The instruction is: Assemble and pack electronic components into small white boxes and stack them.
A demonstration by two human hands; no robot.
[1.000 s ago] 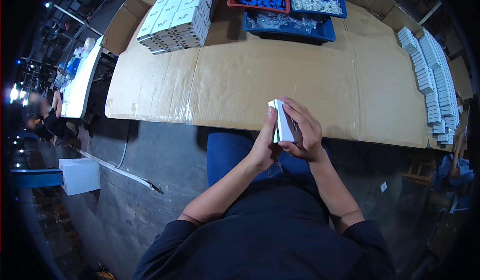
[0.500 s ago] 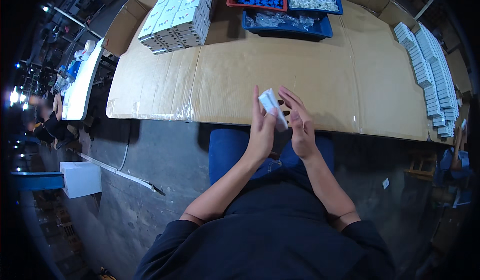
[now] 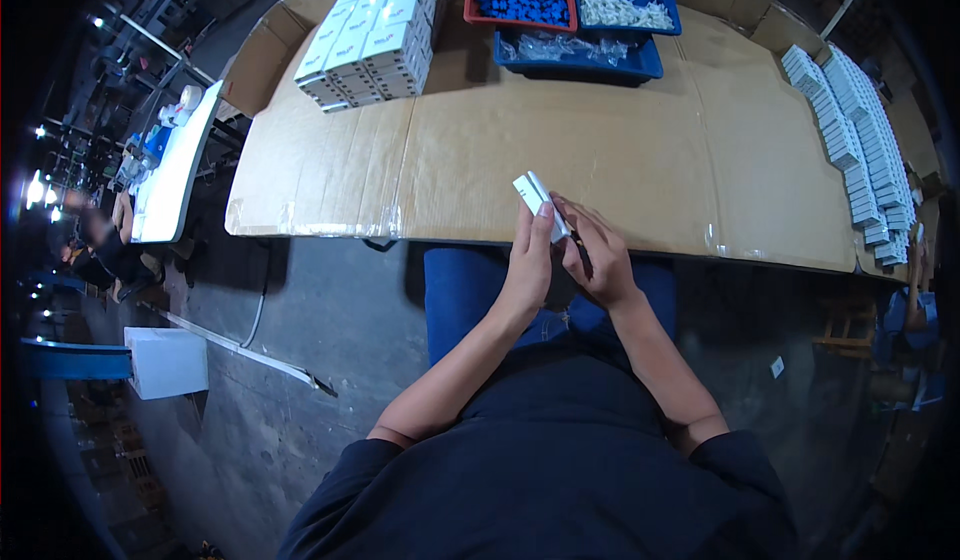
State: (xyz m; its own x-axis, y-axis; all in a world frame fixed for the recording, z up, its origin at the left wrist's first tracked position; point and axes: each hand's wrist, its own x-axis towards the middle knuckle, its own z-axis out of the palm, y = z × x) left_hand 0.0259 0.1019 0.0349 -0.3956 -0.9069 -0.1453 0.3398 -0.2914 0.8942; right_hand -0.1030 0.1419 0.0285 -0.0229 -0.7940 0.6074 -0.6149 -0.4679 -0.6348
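Observation:
A small flat white box point(image 3: 531, 193) is held tilted just above the near edge of the table. My left hand point(image 3: 530, 265) grips it from the left, with the thumb lying across its face. On the other side, my right hand point(image 3: 606, 265) has its fingers bent and pressed against the box's right side and lower end. The fingers partly hide that lower end.
The cardboard-covered table point(image 3: 560, 140) carries stacked white boxes point(image 3: 365, 35) at the back left. Behind stand a red tray point(image 3: 520, 22) of blue parts, a blue tray point(image 3: 676, 20) of white parts and a blue tray point(image 3: 575, 70) of clear bags. Rows of small white boxes point(image 3: 850, 150) line the right edge.
My right hand has closed in from open, spread fingers to touch the white box. The box has turned so that its printed face shows. The view has shifted slightly.

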